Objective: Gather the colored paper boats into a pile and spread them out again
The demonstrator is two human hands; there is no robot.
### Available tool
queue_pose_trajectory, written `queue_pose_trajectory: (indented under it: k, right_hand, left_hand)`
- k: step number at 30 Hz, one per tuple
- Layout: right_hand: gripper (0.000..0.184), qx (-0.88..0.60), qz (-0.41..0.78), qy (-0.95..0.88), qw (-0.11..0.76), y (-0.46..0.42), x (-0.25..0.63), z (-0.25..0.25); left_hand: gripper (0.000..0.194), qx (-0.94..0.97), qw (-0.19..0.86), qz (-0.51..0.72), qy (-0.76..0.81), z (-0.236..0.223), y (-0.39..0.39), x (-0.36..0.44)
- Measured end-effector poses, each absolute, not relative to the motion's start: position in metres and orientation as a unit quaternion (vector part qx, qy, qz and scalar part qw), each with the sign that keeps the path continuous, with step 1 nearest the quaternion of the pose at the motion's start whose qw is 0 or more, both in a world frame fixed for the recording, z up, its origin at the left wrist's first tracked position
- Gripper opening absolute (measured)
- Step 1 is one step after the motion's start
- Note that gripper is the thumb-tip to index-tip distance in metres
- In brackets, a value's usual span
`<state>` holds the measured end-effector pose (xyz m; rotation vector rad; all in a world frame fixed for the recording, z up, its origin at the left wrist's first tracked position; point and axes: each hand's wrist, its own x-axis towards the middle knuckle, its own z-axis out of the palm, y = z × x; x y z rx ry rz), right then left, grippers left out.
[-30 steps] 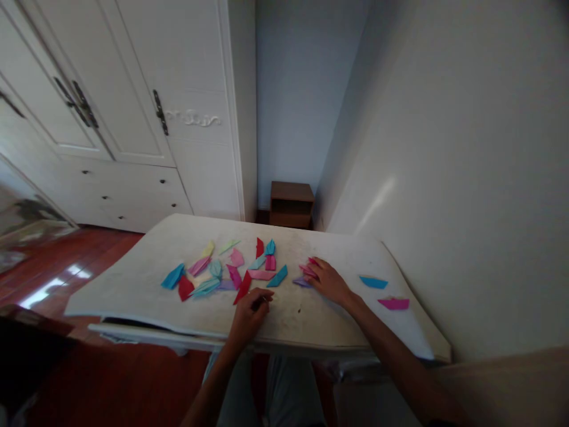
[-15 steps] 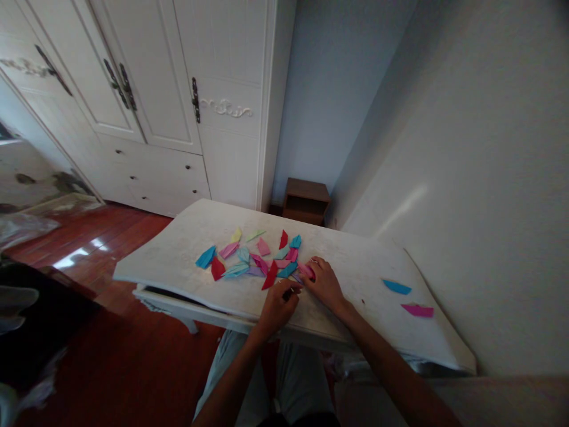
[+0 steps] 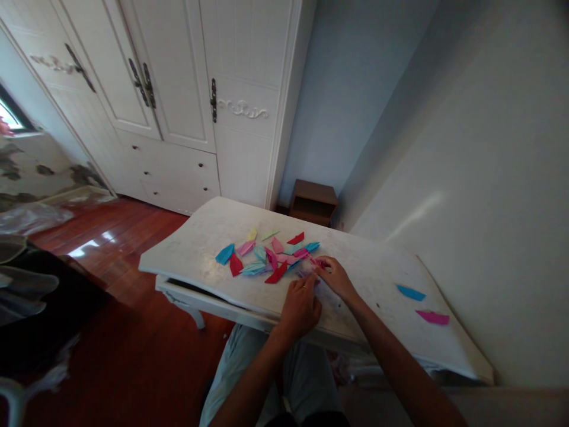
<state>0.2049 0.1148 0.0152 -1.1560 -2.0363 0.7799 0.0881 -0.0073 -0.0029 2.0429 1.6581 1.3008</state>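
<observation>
Several folded paper boats in many colours lie in a loose pile on a white table. My right hand (image 3: pixel 334 277) is closed on a pink paper boat (image 3: pixel 315 263) at the pile's right edge. Close by, my left hand (image 3: pixel 302 303) has its fingers drawn together, partly hiding a lilac paper boat (image 3: pixel 304 274); what its fingertips grip, if anything, is hidden. A red paper boat (image 3: pixel 276 273) lies left of my fingers, and a blue paper boat (image 3: pixel 312 247) lies just beyond them.
At the right end of the white table (image 3: pixel 186 249) lie another blue paper boat (image 3: pixel 411 292) and a magenta paper boat (image 3: pixel 432 318). Behind the table stand a white wardrobe (image 3: pixel 249 148) and a small brown cabinet (image 3: pixel 315 191). A wall rises along the right.
My view has turned slightly left. My left hand has come up to the right hand, its fingers now together. A red paper boat at the back and a blue one beside it lie at different angles.
</observation>
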Motion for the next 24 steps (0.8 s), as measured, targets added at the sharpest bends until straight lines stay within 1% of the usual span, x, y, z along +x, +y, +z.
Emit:
queue_pose_trajectory:
  k: [3, 5, 8, 12, 14, 17, 21, 24]
  right_hand:
    - [0.041, -0.458, 0.372, -0.735, 0.335, 0.117, 0.209, 0.024]
    - [0.044, -0.466, 0.431, -0.700, 0.328, 0.116, 0.209, 0.031]
    - [0.045, -0.460, 0.507, -0.647, 0.336, 0.115, 0.204, 0.045]
    - [0.044, -0.421, 0.553, -0.626, 0.355, 0.121, 0.182, 0.058]
    - [0.045, -0.401, 0.541, -0.651, 0.349, 0.128, 0.162, 0.059]
    - [0.043, -0.368, 0.475, -0.729, 0.328, 0.140, 0.126, 0.053]
    - [0.041, -0.327, 0.380, -0.812, 0.298, 0.149, 0.082, 0.039]
    - [0.039, -0.309, 0.344, -0.837, 0.292, 0.149, 0.060, 0.033]
  left_hand:
    - [0.064, 0.703, 0.071, 0.407, 0.579, -0.003, -0.006, 0.092]
    - [0.060, 0.697, 0.043, 0.391, 0.599, -0.004, -0.006, 0.094]
    - [0.053, 0.672, 0.011, 0.405, 0.620, -0.005, -0.006, 0.096]
    - [0.048, 0.638, -0.016, 0.432, 0.637, -0.005, -0.007, 0.097]
    - [0.048, 0.633, -0.020, 0.438, 0.638, -0.005, -0.008, 0.096]
    - [0.046, 0.627, -0.020, 0.458, 0.630, -0.005, -0.010, 0.095]
    - [0.039, 0.593, -0.015, 0.529, 0.607, -0.005, -0.013, 0.090]
    - [0.037, 0.566, -0.004, 0.579, 0.587, -0.006, -0.014, 0.086]
